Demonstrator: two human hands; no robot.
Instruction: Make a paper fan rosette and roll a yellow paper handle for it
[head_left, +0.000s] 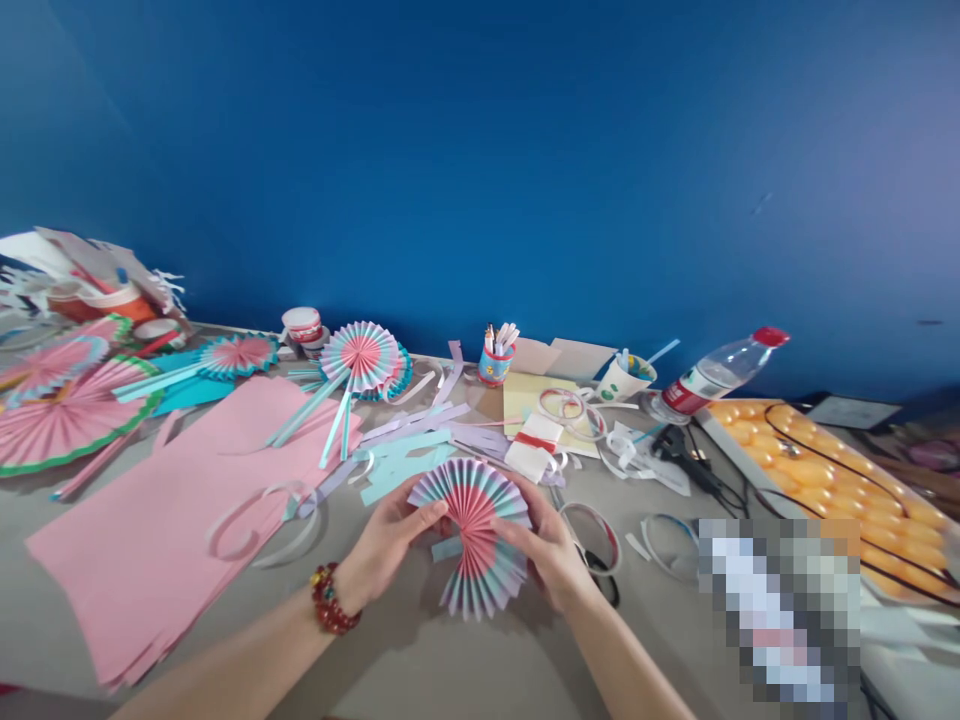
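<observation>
Grey table (420, 660), blue wall: I see left hand (386, 545) and right hand (551, 550) both pinching one pleated fan (472, 535), pink paper (172, 500) alongside.

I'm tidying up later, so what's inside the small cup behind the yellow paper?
Several pens or sticks stand upright in the small cup, tips above the rim. Their lower ends and the cup's bottom are hidden.

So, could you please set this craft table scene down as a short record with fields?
left hand: left hand grips the pleated paper fan at its left edge
right hand: right hand grips the fan's right side
wrist: red bead bracelet on the left
beside: pink paper sheets lying left of the hands
behind: finished fans on sticks, pen cup
right: tipped water bottle
</observation>
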